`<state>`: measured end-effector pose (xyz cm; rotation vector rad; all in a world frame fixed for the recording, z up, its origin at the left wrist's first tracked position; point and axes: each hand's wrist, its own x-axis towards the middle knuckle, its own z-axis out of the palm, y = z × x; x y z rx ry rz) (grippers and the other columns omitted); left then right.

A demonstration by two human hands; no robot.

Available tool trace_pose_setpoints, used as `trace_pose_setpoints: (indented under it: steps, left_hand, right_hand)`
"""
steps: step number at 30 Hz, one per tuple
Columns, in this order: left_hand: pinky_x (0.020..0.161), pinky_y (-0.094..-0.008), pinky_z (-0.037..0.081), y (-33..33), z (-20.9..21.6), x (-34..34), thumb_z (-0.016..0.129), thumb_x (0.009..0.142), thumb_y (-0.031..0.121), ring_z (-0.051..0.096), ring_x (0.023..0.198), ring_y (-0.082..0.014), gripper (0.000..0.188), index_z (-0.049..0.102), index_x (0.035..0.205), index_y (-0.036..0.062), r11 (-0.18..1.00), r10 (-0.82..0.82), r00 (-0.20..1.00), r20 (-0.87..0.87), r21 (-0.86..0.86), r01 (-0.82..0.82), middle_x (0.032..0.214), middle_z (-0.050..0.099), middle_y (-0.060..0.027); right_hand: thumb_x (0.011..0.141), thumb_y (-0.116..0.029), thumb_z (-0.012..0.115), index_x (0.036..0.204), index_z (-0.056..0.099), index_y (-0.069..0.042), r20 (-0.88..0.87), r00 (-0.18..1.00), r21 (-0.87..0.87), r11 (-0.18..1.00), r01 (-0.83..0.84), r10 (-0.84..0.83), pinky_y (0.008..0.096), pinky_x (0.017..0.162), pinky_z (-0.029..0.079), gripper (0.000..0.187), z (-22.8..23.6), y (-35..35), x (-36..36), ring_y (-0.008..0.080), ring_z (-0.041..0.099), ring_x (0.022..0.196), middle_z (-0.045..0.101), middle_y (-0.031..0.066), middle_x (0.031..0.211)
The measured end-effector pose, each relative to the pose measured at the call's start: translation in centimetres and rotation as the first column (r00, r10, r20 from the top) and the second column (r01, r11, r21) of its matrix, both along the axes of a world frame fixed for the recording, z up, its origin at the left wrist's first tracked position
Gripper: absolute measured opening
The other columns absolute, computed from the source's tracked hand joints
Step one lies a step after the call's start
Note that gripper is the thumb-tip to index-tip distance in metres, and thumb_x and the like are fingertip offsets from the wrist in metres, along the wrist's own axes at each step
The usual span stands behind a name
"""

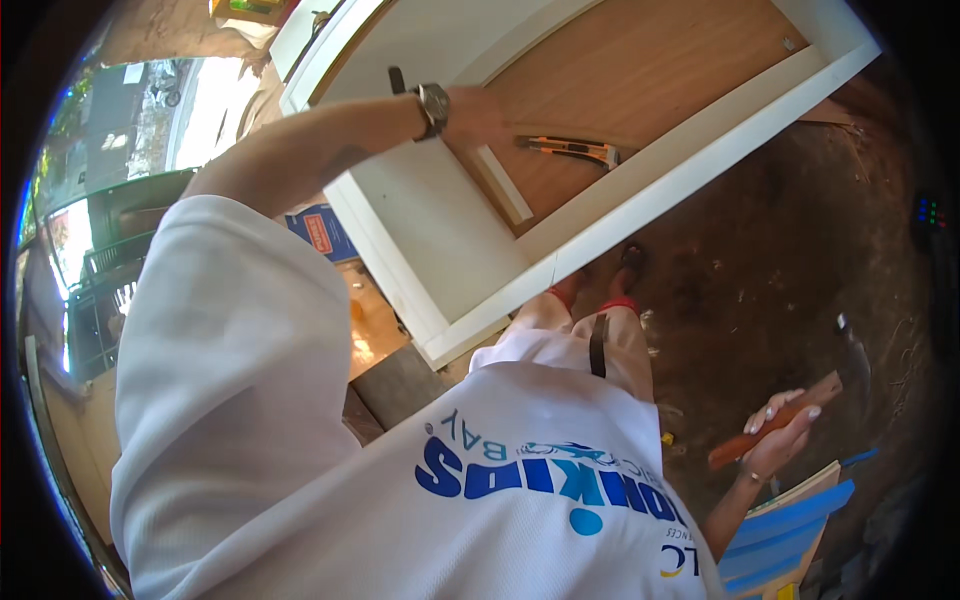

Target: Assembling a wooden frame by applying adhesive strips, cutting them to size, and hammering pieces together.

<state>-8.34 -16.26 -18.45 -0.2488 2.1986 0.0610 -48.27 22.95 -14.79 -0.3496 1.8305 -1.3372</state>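
Note:
My left hand (478, 118), below a wristwatch, reaches over a white-framed wooden cabinet (690, 165). Motion smears its fingers, so what they do cannot be made out. Close to it, an orange and black utility knife (572, 149) lies on the brown wood panel (640, 75) inside the frame. A short pale wood strip (506, 184) sits by the inner white divider. Low on the right, my right hand (780, 432) is closed around the reddish-brown wooden handle of a hammer (826, 392). The hammer's metal head points away from me, over the dark floor.
Blue-striped boards (780, 540) stand beside my right forearm. A blue box (322, 232) lies left of the cabinet. My feet are below the cabinet's near edge, on a dark, littered floor (760, 250). Green slatted furniture (130, 235) stands at far left.

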Motion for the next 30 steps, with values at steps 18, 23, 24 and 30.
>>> trace_pose_setpoints:
  steps: [18, 23, 24, 30]
  left_hand:
    - [0.067, -0.0407, 0.052, -2.7, -5.8, -5.7, 0.051, 0.090, 0.024, 0.064, 0.074, -0.0265, 0.028, 0.056, 0.116, 0.0143, 0.944, 0.176, 0.984, 0.021, 0.278, -0.175, 0.095, 0.067, -0.0081]
    - [0.065, -0.0375, 0.047, -5.1, 10.6, -8.3, 0.064, 0.086, 0.040, 0.059, 0.074, -0.0237, 0.048, 0.054, 0.125, 0.0156, 0.962, 0.122, 0.706, -0.697, 0.259, 0.090, 0.093, 0.064, -0.0078]
    - [0.067, -0.0395, 0.047, -5.1, 13.4, -8.4, 0.067, 0.085, 0.035, 0.060, 0.075, -0.0262, 0.044, 0.053, 0.121, 0.0128, 0.948, 0.149, 0.626, -0.765, 0.290, 0.128, 0.092, 0.061, -0.0086]
    - [0.075, -0.0335, 0.044, 1.9, 17.7, -0.4, 0.067, 0.056, 0.072, 0.048, 0.086, -0.0209, 0.091, 0.053, 0.120, 0.0094, 0.984, -0.178, 0.516, -0.838, -0.166, 0.069, 0.104, 0.048, -0.0063]
  right_hand:
    - [0.098, -0.061, 0.030, 0.099, 0.054, -0.011, -0.028, 0.983, 0.249, 0.951, 0.181, -0.180, 0.0185, 0.036, 0.032, 0.055, 3.3, 2.0, 4.0, 0.0041, 0.038, 0.038, 0.048, -0.0020, 0.061]
    - [0.098, -0.061, 0.027, 0.098, 0.055, -0.010, -0.043, 0.984, 0.069, 0.982, 0.177, -0.174, 0.0195, 0.035, 0.032, 0.058, 4.3, -2.4, 5.7, 0.0045, 0.039, 0.038, 0.047, -0.0019, 0.060]
    - [0.098, -0.061, 0.027, 0.098, 0.055, -0.010, -0.068, 0.982, 0.045, 0.983, 0.180, -0.176, 0.0195, 0.035, 0.032, 0.058, 4.5, -3.1, 6.1, 0.0045, 0.039, 0.038, 0.047, -0.0019, 0.060]
    - [0.098, -0.062, 0.026, 0.091, 0.053, -0.010, -0.132, 0.991, -0.104, 0.994, -0.024, 0.011, 0.0206, 0.035, 0.032, 0.059, 7.6, -5.1, 8.2, 0.0053, 0.038, 0.037, 0.046, -0.0017, 0.059]
